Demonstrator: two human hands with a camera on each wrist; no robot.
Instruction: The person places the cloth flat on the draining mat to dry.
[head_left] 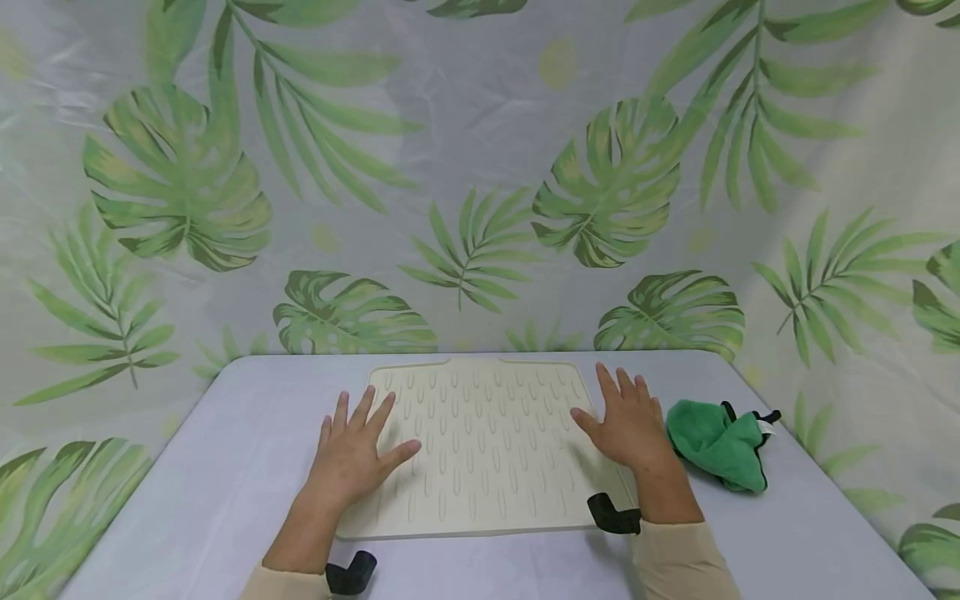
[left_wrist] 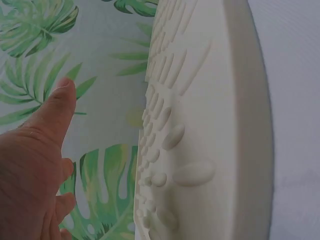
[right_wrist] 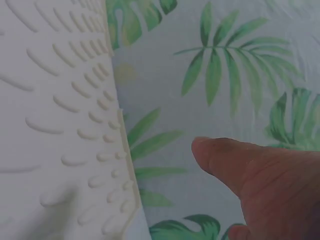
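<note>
A cream drying mat [head_left: 480,450] with rows of raised oval ridges lies flat on the table. My left hand [head_left: 352,462] is over its left edge, fingers spread and holding nothing. Over the mat's right edge is my right hand [head_left: 626,421], its fingers also spread with nothing in them. In the left wrist view the thumb and fingertips [left_wrist: 62,115] stand apart from the mat [left_wrist: 220,125]. The right wrist view shows the right thumb [right_wrist: 220,155] extended, a gap between it and the ridged mat [right_wrist: 65,125].
A crumpled green cloth [head_left: 720,446] with black trim and a white tag lies on the table right of the right hand. The table [head_left: 247,433] has a white cover. Behind it hangs a leaf-patterned sheet [head_left: 480,167]. Each wrist wears a black camera mount [head_left: 615,514].
</note>
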